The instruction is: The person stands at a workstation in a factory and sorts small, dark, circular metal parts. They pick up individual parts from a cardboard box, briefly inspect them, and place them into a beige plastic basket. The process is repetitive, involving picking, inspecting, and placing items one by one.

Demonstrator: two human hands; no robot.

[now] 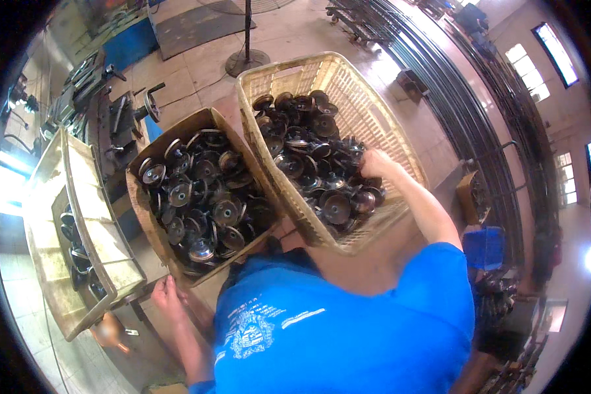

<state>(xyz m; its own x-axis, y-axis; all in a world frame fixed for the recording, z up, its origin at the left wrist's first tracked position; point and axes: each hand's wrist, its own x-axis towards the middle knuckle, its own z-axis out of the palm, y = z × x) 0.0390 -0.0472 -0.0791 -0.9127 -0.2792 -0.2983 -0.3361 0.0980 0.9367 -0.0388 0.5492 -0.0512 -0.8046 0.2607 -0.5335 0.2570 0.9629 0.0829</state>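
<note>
My right hand [379, 164] reaches into a pale yellow plastic crate [374, 108], its fingers closed at a dark flanged metal part [354, 150] at the edge of the pile. More round, disc-ended metal parts [335, 205] fill the crate's near and left portion. Left of the crate stands an open cardboard box [138, 197], heaped with similar disc-shaped parts [226, 212]. Just outside the box's near left corner is my left hand [169, 297], low beside it. Its fingers are curled together, and whatever they may hold is too small to make out.
At far left, a tilted cream plastic bin [92, 217] holds more dark parts. A machine with a handwheel [150, 105] stands behind the box. A round stand base [247, 63] rests on the floor beyond the crate. Long metal bars [466, 111] and a blue bin [484, 247] lie to the right.
</note>
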